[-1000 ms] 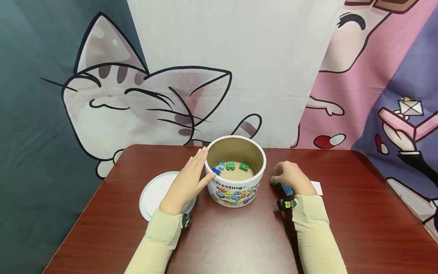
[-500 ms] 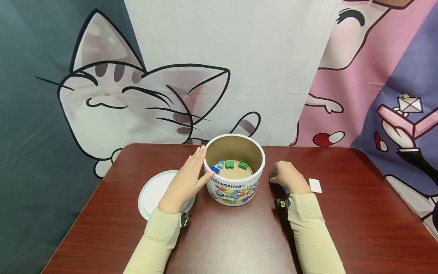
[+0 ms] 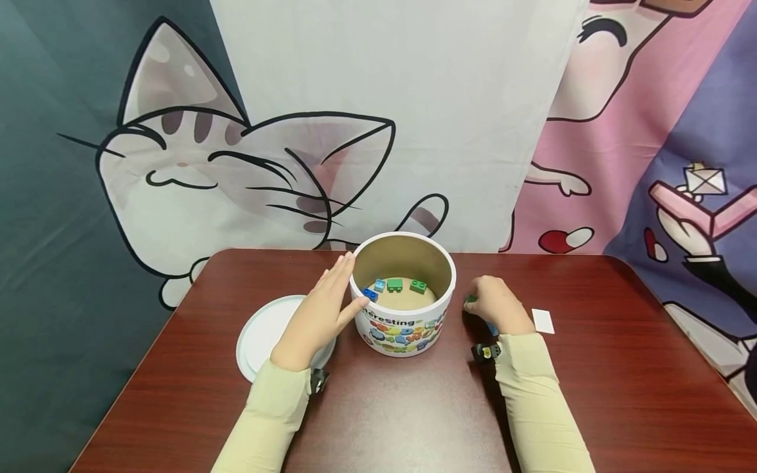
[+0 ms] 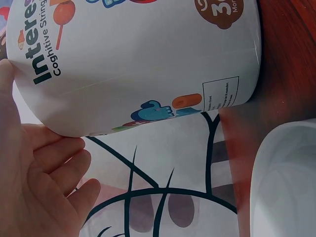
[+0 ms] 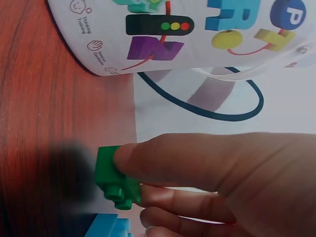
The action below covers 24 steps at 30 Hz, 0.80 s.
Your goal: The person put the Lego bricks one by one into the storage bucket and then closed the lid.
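Observation:
A white printed bucket stands upright and uncovered on the table. Several blue and green toy bricks lie on its bottom. My left hand rests against the bucket's left side, fingers extended and thumb near the front rim; in the left wrist view its fingertips meet the printed wall. To the right of the bucket, my right hand pinches a green toy brick between thumb and fingers, close over the table. A blue brick lies beneath that hand, mostly covered by it in the head view.
A round white lid lies on the table left of the bucket, partly under my left forearm. A small white card is right of my right hand. The reddish-brown table ends at a printed cloth backdrop.
My right hand has picked up the green brick and raised it slightly off the table. More of the white card shows and less of the blue brick. My left hand stays at the bucket.

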{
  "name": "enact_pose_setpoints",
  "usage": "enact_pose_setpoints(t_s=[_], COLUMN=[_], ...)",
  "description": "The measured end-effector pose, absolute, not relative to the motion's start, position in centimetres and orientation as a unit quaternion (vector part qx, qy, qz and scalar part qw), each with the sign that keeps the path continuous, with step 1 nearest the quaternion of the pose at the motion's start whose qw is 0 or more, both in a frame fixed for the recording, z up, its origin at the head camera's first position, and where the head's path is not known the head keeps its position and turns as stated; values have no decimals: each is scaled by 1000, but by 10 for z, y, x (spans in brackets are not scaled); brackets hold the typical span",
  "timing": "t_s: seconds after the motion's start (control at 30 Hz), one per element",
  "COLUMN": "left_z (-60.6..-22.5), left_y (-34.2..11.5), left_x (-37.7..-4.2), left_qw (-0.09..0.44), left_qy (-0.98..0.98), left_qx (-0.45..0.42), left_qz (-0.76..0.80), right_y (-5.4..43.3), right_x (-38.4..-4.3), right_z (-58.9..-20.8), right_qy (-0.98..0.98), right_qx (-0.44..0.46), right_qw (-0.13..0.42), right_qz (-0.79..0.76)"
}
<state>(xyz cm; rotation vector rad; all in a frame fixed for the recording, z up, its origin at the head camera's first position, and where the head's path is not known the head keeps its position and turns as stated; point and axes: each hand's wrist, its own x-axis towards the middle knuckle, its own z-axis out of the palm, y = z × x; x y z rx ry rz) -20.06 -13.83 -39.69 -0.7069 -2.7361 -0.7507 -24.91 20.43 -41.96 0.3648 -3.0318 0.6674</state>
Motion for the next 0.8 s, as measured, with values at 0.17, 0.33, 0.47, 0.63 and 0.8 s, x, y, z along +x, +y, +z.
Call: enact_pose_setpoints(t_s=[0.17, 0.33, 0.47, 0.63, 0.8], left_z=[-397, -397, -397, -397, -395], left_y=[-138, -138, -139, -138, -138], left_x=[-201, -200, -200, -200, -199], left_qw=[112, 111, 111, 110, 106], left_qy=[-929, -929, -930, -930, -930], left_qx=[-241, -241, -241, -241, -238], left_qz=[-257, -259, -255, -256, -259], right_y=[205, 207, 209, 210, 208], right_x=[-249, -251, -252, -254, -253], right_z=[-418, -418, -419, -418, -414], right_qy=[-968, -961, -953, -945, -937], right_qx=[108, 101, 89, 90, 103], right_qw=[6, 5, 13, 43, 75], right_qz=[227, 258, 288, 310, 326])
